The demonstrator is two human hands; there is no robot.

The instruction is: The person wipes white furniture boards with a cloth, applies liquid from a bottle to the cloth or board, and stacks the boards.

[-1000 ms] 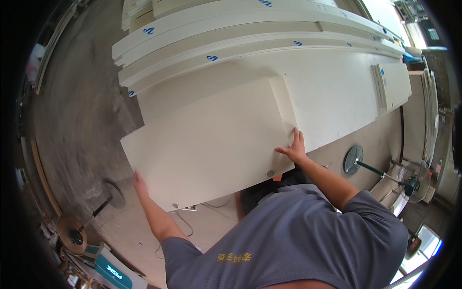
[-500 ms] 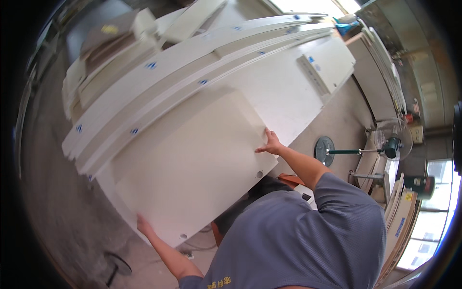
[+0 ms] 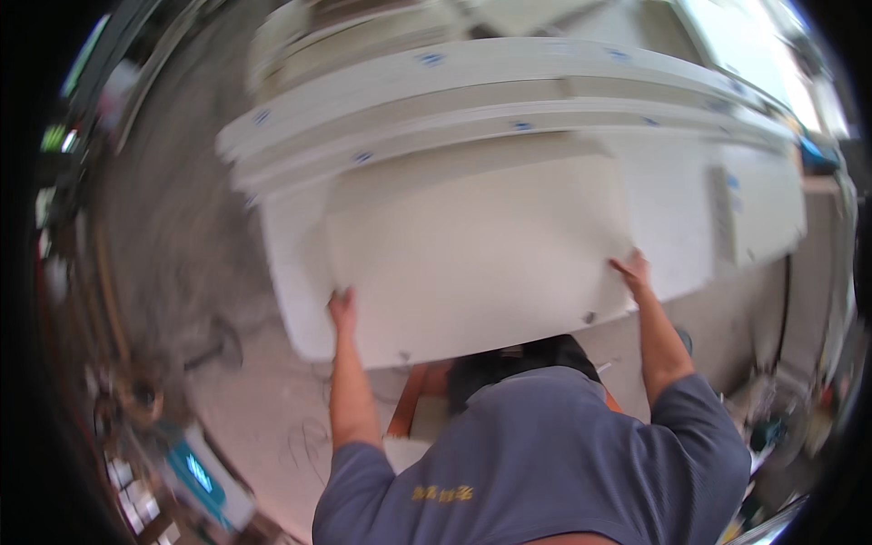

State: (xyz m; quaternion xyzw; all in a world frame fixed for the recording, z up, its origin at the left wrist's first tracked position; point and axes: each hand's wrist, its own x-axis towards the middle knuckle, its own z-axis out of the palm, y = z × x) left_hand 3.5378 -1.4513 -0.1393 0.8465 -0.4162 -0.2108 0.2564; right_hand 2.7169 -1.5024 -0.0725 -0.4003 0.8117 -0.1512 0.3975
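The left hand [image 3: 342, 307] gripped the left edge of the large cream-white flat board [image 3: 472, 245], fingers curled over it. The board lay between both grips, lifted off nothing visible beneath and resting against the stack of long white panels [image 3: 490, 100] just beyond. The right hand [image 3: 633, 272] pressed flat, fingers spread, at the board's lower right edge. Judged from its position, the board was carried to the stack but not yet set square on it; placing and release remained. The grey concrete floor [image 3: 245, 400] showed below.
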